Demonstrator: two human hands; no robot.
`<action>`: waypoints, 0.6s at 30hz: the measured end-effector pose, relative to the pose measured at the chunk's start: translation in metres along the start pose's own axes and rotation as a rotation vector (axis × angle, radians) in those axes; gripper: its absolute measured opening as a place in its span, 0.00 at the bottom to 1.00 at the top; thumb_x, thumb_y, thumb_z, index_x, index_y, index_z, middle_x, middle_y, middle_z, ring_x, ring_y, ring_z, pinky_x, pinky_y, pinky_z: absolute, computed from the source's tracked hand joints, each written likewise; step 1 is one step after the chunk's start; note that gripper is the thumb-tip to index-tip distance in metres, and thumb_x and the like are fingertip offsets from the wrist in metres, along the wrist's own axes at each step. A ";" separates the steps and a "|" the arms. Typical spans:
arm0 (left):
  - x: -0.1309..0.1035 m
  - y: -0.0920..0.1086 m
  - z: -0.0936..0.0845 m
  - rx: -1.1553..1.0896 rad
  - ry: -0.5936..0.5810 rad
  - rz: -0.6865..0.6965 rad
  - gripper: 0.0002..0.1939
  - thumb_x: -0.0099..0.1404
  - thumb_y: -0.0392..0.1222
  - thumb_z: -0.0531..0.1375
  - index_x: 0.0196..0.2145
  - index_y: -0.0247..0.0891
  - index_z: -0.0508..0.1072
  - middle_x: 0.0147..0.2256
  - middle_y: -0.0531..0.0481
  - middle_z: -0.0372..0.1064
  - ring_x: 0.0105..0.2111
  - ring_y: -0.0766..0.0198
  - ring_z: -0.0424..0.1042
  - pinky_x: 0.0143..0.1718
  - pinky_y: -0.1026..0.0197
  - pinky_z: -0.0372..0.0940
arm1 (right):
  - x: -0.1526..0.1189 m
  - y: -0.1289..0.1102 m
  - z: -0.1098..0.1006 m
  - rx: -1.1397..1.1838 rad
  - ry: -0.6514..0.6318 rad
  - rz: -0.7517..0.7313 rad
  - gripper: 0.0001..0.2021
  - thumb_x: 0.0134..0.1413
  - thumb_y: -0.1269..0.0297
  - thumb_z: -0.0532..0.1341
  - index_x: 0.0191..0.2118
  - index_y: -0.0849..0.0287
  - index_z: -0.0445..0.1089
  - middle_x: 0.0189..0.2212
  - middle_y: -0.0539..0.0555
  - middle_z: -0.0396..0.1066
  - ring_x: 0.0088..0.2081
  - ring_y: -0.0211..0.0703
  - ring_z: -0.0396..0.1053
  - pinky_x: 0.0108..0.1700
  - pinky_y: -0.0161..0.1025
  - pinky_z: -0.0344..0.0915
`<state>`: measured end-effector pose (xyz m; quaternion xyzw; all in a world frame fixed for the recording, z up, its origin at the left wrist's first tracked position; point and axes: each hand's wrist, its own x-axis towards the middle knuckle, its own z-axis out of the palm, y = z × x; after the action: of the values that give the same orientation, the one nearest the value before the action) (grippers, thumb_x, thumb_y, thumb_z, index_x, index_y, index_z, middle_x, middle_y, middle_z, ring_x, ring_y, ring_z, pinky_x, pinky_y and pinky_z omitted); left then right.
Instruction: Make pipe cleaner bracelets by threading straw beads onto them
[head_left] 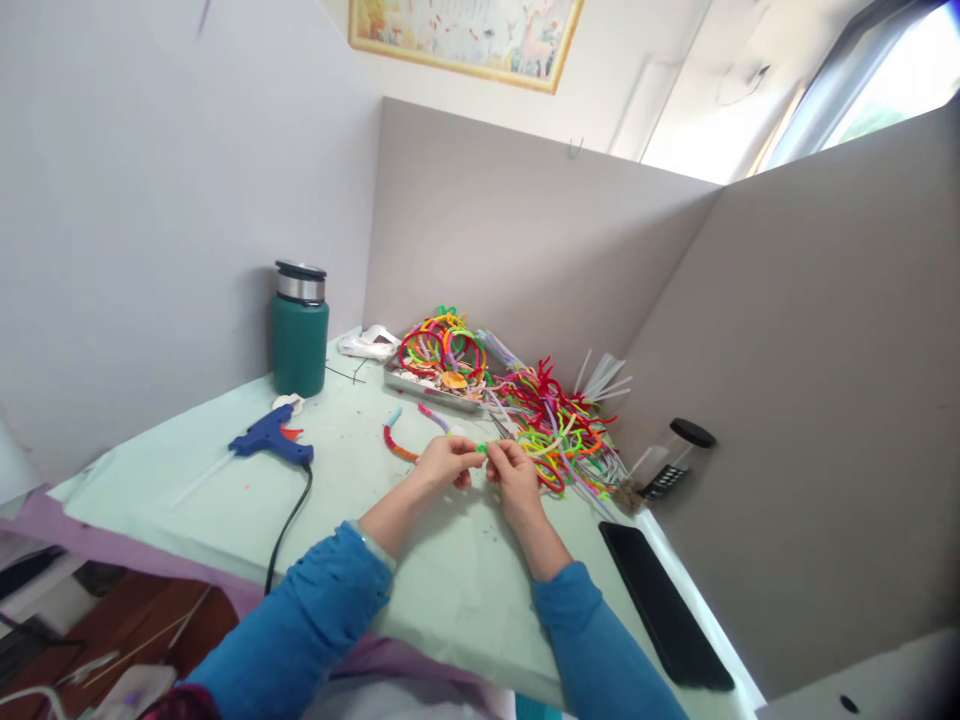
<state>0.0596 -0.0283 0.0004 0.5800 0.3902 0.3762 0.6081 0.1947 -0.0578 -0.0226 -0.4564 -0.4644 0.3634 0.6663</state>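
Over the middle of the table, my left hand (447, 462) and my right hand (517, 478) meet fingertip to fingertip. Between them is a small piece of bright green pipe cleaner (481, 449), pinched by both; most of it is hidden by the fingers. Just behind my left hand lies a curved band wrapped in coloured pipe cleaner (396, 444), light blue, red and orange, its lower part hidden by the hand. A heap of coloured pipe cleaners (551, 405) spreads behind and right of my right hand. Scissors (501, 426) appear to lie at its near edge.
A blue glue gun (271, 436) with a black cord rests at the left, near a green bottle (300, 340). At the back stands a metal tray (431, 394) of coloured loops. To the right are a clear jar (671, 462) and a black slab (664, 605). Grey partitions enclose the table.
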 end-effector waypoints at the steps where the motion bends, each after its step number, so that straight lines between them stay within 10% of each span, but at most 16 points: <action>1: -0.001 0.002 0.000 -0.039 0.012 -0.013 0.15 0.51 0.46 0.69 0.28 0.34 0.71 0.17 0.56 0.65 0.15 0.71 0.63 0.18 0.67 0.58 | -0.001 0.000 0.002 0.001 -0.001 -0.005 0.16 0.44 0.50 0.67 0.27 0.57 0.65 0.15 0.43 0.60 0.18 0.33 0.55 0.22 0.33 0.51; 10: -0.003 0.003 -0.003 -0.249 0.059 -0.028 0.19 0.47 0.50 0.70 0.28 0.33 0.70 0.25 0.54 0.68 0.15 0.75 0.60 0.16 0.68 0.53 | -0.002 0.005 0.002 -0.118 -0.007 -0.130 0.13 0.46 0.53 0.66 0.29 0.58 0.70 0.16 0.44 0.60 0.19 0.34 0.55 0.23 0.34 0.52; 18: -0.003 0.003 -0.010 0.143 -0.076 0.087 0.12 0.54 0.46 0.63 0.22 0.37 0.68 0.14 0.57 0.59 0.15 0.71 0.57 0.20 0.66 0.52 | -0.003 -0.003 -0.002 -0.070 -0.093 -0.060 0.13 0.45 0.52 0.66 0.28 0.58 0.70 0.15 0.44 0.60 0.19 0.34 0.55 0.23 0.33 0.51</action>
<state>0.0491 -0.0265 0.0034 0.6521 0.3671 0.3510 0.5628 0.1958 -0.0617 -0.0213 -0.4479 -0.5210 0.3476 0.6381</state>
